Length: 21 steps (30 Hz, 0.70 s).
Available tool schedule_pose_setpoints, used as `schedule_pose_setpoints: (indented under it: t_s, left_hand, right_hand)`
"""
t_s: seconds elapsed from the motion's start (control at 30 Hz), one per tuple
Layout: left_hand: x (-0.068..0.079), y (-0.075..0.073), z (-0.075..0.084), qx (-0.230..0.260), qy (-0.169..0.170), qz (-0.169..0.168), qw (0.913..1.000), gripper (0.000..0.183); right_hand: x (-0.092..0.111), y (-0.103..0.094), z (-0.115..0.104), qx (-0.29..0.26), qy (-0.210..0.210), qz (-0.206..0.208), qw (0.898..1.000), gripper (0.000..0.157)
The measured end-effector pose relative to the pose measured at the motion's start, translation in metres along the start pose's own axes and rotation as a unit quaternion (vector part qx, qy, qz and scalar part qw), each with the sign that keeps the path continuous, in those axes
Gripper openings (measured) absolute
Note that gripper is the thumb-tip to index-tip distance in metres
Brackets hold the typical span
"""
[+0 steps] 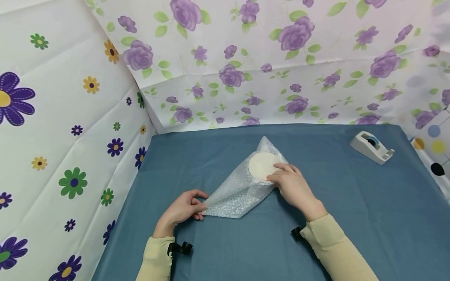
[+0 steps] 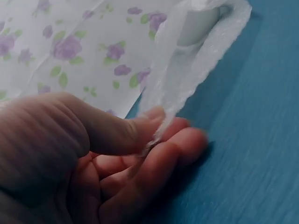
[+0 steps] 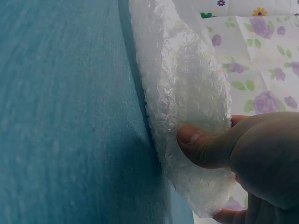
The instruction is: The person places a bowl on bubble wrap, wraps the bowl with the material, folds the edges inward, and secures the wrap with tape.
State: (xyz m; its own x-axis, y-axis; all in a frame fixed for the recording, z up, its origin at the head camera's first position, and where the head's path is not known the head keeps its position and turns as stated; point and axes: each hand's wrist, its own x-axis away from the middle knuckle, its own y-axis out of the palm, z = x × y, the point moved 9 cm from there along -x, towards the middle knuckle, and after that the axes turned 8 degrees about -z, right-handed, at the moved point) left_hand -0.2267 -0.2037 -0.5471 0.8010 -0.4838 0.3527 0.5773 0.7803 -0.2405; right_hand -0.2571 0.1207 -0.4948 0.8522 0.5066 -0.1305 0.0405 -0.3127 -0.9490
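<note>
A sheet of bubble wrap (image 1: 232, 195) is folded around a pale, round, flat-topped object (image 1: 261, 166), whose cream face shows uncovered in the head view. One pointed corner of the wrap stands up behind it, and another stretches toward the left hand. My left hand (image 1: 186, 206) pinches that near-left corner between thumb and fingers; the left wrist view shows the edge of the bubble wrap (image 2: 161, 100) there. With its thumb against the wrapped side and fingers around the rim, my right hand (image 1: 293, 186) grips the round object through the bubble wrap (image 3: 191, 88).
A white tape dispenser (image 1: 372, 147) with a roll of tape stands at the back right of the table. Blue-grey cloth (image 1: 334, 242) covers the tabletop. Flower-printed sheets (image 1: 232, 50) hang behind it and along the left side.
</note>
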Motion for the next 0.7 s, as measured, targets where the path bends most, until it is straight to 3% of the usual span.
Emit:
schedule_pose_setpoints:
  t_s: [0.2,0.37,0.5,0.7]
  left_hand:
    - [0.001,-0.002,-0.006,0.024,0.003,-0.026,0.9994,0.033]
    - [0.002,-0.001,-0.009,0.028,-0.006,-0.049,0.9984,0.046]
    - [0.000,-0.002,-0.012,0.043,-0.009,-0.052,0.9977,0.053]
    - [-0.001,-0.003,-0.014,0.039,-0.007,-0.043,0.9983,0.044]
  right_hand:
    - [-0.002,0.001,-0.002,0.003,0.004,0.000,1.000,0.033]
    - [-0.001,0.001,-0.001,-0.003,0.006,0.000,1.000,0.033]
    - [0.000,0.001,0.000,-0.006,0.009,0.000,1.000,0.033]
    - [-0.001,0.000,0.000,-0.010,0.008,0.002,1.000,0.032]
